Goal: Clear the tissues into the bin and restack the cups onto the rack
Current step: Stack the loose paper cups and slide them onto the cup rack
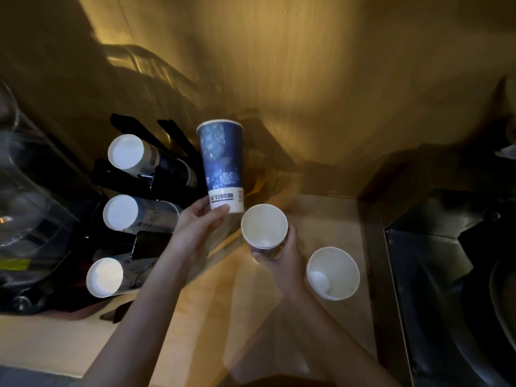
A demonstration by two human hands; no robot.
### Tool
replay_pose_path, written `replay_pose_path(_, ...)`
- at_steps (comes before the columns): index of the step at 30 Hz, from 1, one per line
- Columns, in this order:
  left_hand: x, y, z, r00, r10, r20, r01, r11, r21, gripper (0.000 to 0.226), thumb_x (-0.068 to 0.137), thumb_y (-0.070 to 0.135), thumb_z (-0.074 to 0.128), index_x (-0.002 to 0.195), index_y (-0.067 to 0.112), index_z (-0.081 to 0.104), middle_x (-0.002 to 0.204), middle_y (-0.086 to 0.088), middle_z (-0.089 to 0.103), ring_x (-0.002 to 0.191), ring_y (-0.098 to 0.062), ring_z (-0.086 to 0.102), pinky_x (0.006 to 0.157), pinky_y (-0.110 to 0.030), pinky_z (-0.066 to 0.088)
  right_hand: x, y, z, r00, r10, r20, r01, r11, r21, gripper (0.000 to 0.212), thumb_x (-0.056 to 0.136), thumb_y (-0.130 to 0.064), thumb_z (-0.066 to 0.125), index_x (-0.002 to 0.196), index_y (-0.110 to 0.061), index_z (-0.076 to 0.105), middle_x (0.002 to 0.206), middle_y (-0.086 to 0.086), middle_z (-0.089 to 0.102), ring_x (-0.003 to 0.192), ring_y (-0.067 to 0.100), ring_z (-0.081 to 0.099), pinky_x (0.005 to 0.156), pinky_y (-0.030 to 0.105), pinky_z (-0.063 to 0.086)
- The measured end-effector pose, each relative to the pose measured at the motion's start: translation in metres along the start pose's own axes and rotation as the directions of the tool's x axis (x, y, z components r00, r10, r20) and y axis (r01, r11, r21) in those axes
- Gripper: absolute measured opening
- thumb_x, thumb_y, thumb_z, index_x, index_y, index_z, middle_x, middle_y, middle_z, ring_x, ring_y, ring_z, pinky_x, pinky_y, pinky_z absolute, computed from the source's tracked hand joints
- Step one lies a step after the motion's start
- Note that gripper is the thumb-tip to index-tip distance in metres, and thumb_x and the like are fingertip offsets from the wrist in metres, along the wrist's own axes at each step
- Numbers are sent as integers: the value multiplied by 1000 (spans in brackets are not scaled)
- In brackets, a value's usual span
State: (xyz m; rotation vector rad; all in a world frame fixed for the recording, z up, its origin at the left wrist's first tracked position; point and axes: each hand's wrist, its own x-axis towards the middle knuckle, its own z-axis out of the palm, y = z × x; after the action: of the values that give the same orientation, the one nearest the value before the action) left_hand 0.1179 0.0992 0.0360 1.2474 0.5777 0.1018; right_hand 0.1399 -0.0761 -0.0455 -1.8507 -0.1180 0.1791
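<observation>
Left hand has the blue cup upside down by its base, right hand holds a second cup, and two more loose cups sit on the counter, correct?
Not quite: the head view shows only one loose cup on the counter. The rest holds: left hand grips the inverted blue cup, right hand the second cup.

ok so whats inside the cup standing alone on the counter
The lone cup looks empty: only its white inner wall and round bottom show. The near inner wall is hidden by the rim.
</observation>
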Motion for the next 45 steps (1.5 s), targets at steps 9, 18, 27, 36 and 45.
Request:
replay_pose_path(9,-30,-4,31,958,249,141,-274,941,199,70,44,7,82,108,12,54,103,-6,69,96,-18,66,81,-26,55,0,1,-2,999,-5,36,4,1000,26,92,55,-21,86,129,-34,34,125,-8,54,112,9,53,90,29,47)
replay_pose_path(18,-27,-31,40,957,265,115,-288,841,458,71,49,9,81,114,-2,56,117,-19,62,109,-29,59,95,-44,49,-1,3,-2,998,-27,49,27,1000,3,96,53,-25,86,130,-39,30,126,-13,48,113,0,47,83,3,39)
replay_pose_path(27,-26,-29,43,932,298,204,-356,856,375,97,45,9,84,130,12,36,127,2,50,117,-3,49,92,-7,41,0,-1,-1,999,-33,33,29,994,104,85,54,-8,84,123,-28,38,107,-28,49,93,-19,51,72,-2,39)
replay_pose_path(36,-28,-25,49,920,309,239,-389,667,635,100,55,27,86,138,15,32,142,-1,39,129,-12,37,100,-18,28,5,11,-1,996,-9,85,7,999,34,59,70,-1,72,102,-46,51,95,-25,61,86,-12,61,66,16,54)
replay_pose_path(45,-23,-36,43,948,259,184,-316,715,624,95,59,27,85,139,21,34,146,-1,37,131,-12,35,105,-24,29,-4,-6,-1,999,15,29,-16,1000,24,89,56,-14,85,128,-31,34,119,-9,54,104,6,55,83,20,47)
